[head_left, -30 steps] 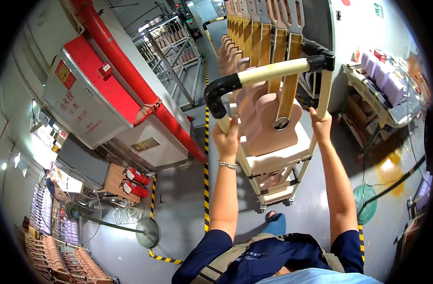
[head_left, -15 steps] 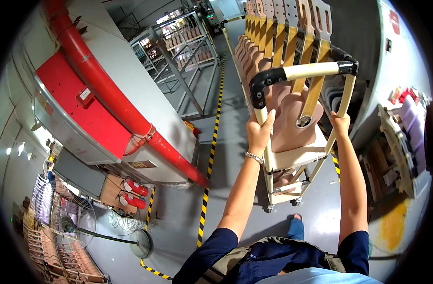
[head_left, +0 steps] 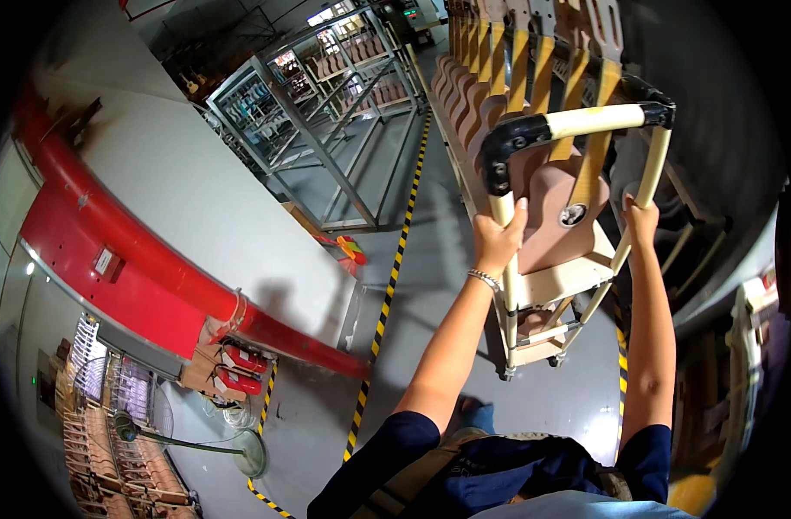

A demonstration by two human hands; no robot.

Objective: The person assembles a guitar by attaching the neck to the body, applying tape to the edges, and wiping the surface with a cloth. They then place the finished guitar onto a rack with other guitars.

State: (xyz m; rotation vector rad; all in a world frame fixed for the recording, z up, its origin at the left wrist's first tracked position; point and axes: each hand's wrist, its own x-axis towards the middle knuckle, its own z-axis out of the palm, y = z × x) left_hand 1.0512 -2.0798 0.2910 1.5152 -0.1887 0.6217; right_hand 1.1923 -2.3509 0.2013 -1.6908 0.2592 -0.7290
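Note:
A tall cart (head_left: pixel 594 124) with cream tube rails and black corner joints stands ahead of me. My left hand (head_left: pixel 499 238) is wrapped round its left upright, with the thumb up along the tube. Round the right upright, at about the same height, my right hand (head_left: pixel 642 221) is closed. On the cart stands a row of unfinished guitars (head_left: pixel 556 208), pinkish-brown bodies with yellowish necks, upright one behind another. More wooden bodies (head_left: pixel 536 322) show on the lower shelf. A bracelet circles my left wrist.
Black-and-yellow floor tape (head_left: pixel 394 277) runs along the cart's left. A metal frame rack (head_left: pixel 326 156) stands ahead left. A red pipe (head_left: pixel 179 277) slants down beside a white pillar. Fire extinguishers (head_left: pixel 240 368), a fan and guitar racks are at lower left, shelving at the right.
The pillar, red pipe and metal rack have shifted nearer and toward the left as I move forward. The cart stays in front of me, held by both hands.

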